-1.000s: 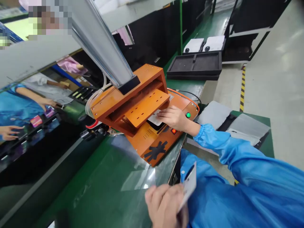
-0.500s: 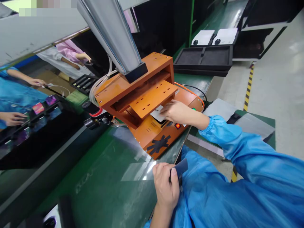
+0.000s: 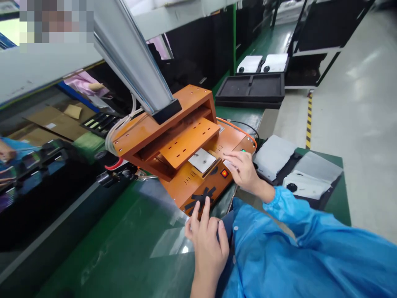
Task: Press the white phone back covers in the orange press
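An orange press fixture [image 3: 173,136] stands on the green bench. A white flat piece [image 3: 202,160] lies in its nest, under the orange upper plate. My right hand [image 3: 243,169] hovers over the right side of the fixture's base, fingers apart and empty, between the lit red switch [image 3: 223,173] and a green button that it mostly hides. My left hand [image 3: 204,244] rests at the bench edge. Its index finger reaches to the black tape star [image 3: 201,199], and its thumb presses against a dark flat piece [image 3: 228,218] by my blue coat.
A metal column [image 3: 130,54] rises from the fixture. A black tray [image 3: 322,200] at the right holds white covers [image 3: 273,155]. Black foam trays [image 3: 251,89] and more white parts [image 3: 274,62] lie farther back. Another person's hand [image 3: 6,152] works at the far left. A striped floor line [image 3: 308,124] runs at the right.
My right hand let go of the white piece, left it in the nest and drew back to the right. My left hand came down to the bench edge and stretched its index finger.
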### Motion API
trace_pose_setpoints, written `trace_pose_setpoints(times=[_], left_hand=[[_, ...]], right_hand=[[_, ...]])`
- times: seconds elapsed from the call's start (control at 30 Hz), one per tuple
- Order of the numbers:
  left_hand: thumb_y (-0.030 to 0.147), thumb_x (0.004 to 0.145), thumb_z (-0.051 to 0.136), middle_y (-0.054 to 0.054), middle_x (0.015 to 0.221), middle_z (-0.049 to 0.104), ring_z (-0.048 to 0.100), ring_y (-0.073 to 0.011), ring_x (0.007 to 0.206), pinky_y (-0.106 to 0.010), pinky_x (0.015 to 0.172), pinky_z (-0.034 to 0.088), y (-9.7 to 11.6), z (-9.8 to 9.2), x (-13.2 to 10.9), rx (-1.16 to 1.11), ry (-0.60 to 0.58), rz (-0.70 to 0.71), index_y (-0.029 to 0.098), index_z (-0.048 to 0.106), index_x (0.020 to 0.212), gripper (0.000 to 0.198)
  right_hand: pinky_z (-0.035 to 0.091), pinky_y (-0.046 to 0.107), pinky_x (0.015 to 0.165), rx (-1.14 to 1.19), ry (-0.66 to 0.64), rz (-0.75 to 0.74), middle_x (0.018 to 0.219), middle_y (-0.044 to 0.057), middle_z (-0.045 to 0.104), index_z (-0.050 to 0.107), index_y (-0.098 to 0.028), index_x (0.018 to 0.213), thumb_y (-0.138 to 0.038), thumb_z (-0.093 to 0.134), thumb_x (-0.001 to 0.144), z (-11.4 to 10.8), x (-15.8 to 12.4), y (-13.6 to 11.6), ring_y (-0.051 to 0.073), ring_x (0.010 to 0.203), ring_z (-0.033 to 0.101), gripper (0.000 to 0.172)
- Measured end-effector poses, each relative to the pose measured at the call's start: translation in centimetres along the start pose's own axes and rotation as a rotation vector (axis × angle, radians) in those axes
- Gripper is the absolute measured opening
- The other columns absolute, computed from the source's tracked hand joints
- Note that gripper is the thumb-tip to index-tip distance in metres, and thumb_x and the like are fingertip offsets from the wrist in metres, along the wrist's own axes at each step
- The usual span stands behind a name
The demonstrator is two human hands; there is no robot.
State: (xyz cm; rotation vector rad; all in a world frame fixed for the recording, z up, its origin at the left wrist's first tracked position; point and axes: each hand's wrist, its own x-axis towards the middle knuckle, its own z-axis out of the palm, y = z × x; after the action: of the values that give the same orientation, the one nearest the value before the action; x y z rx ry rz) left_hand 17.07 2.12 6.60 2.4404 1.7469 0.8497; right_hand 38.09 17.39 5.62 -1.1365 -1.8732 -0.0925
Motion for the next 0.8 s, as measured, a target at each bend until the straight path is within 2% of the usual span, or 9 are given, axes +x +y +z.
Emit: trace_pose_setpoints(times=[0.07,0.17,0.37,0.43,0.5,0.57,0.67,0.73,0.8], left_hand=[[0.018,0.094,0.052,-0.008,0.157,0.049,0.037,-0.0382,0.146,-0.057,0.103,0.029,-0.1,0.4,0.0,0.051,-0.009,0.012,0.021,0.059,0.078,0.017],[0.020,0.094,0.053,-0.011,0.156,0.050,0.039,-0.0396,0.146,-0.058,0.103,0.029,-0.5,1.3,-0.3,0.117,0.000,0.029,0.021,0.058,0.078,0.016],[0.019,0.094,0.053,-0.013,0.154,0.051,0.046,-0.0402,0.140,-0.055,0.098,0.031,-0.8,2.1,-0.4,0.194,0.053,0.057,0.019,0.054,0.075,0.020],[0.018,0.094,0.054,-0.011,0.150,0.057,0.046,-0.0390,0.140,-0.052,0.097,0.031,-0.2,1.4,-0.5,0.146,0.062,0.075,0.019,0.056,0.075,0.019],[0.016,0.093,0.056,-0.008,0.135,0.069,0.050,-0.0347,0.136,-0.049,0.097,0.032,0.7,0.5,-0.8,0.040,0.087,0.118,0.021,0.064,0.083,0.014],[0.015,0.093,0.058,-0.005,0.116,0.077,0.058,-0.0288,0.125,-0.045,0.097,0.033,1.8,-0.1,-1.3,-0.081,0.137,0.194,0.023,0.071,0.097,0.016],[0.016,0.093,0.061,-0.003,0.104,0.080,0.064,-0.0237,0.110,-0.042,0.096,0.033,3.3,0.6,-1.9,-0.204,0.215,0.281,0.025,0.074,0.111,0.024],[0.015,0.096,0.057,-0.004,0.111,0.079,0.063,-0.0242,0.112,-0.042,0.097,0.033,3.9,2.2,-2.2,-0.258,0.165,0.352,0.025,0.074,0.116,0.028],[0.015,0.098,0.052,-0.005,0.123,0.075,0.062,-0.0254,0.120,-0.043,0.099,0.034,4.4,4.2,-2.3,-0.295,0.021,0.458,0.025,0.071,0.125,0.034]], right_hand=[[0.040,0.042,0.093,-0.108,0.112,0.177,0.116,0.012,0.067,0.066,-0.019,0.127,-0.022,0.043,0.103,-0.5,-3.3,1.8,0.024,0.108,0.061,0.034],[0.039,0.042,0.088,-0.247,0.090,0.269,0.113,0.012,0.065,0.065,-0.020,0.132,-0.016,0.041,0.101,-1.0,-6.2,4.7,0.025,0.106,0.059,0.040],[0.041,0.043,0.090,-0.238,-0.054,0.232,0.116,0.011,0.063,0.062,-0.024,0.136,-0.011,0.038,0.097,-1.4,-5.3,7.3,0.026,0.107,0.055,0.047],[0.041,0.044,0.093,-0.132,-0.059,0.298,0.118,0.012,0.063,0.064,-0.022,0.132,-0.017,0.041,0.099,-2.0,-5.0,7.2,0.026,0.110,0.055,0.040],[0.044,0.043,0.091,0.045,-0.116,0.438,0.112,0.013,0.064,0.065,-0.018,0.125,-0.031,0.046,0.101,-3.1,-5.6,6.6,0.026,0.103,0.056,0.034],[0.048,0.036,0.077,0.201,-0.248,0.555,0.090,0.010,0.066,0.070,-0.016,0.106,-0.049,0.049,0.101,-4.4,-7.4,5.5,0.021,0.083,0.059,0.040],[0.046,0.026,0.059,0.608,-0.707,0.745,0.065,0.004,0.063,0.070,-0.014,0.081,-0.074,0.033,0.098,-6.1,-11.6,2.8,0.014,0.059,0.056,0.073],[0.048,0.025,0.059,0.995,-0.928,0.917,0.075,0.007,0.069,0.071,-0.012,0.093,-0.083,0.028,0.093,-6.7,-14.3,0.9,0.013,0.062,0.061,0.083],[0.052,0.026,0.064,1.136,-0.918,1.009,0.094,0.011,0.073,0.069,-0.011,0.113,-0.084,0.042,0.089,-7.0,-16.3,-0.2,0.016,0.072,0.067,0.081]])
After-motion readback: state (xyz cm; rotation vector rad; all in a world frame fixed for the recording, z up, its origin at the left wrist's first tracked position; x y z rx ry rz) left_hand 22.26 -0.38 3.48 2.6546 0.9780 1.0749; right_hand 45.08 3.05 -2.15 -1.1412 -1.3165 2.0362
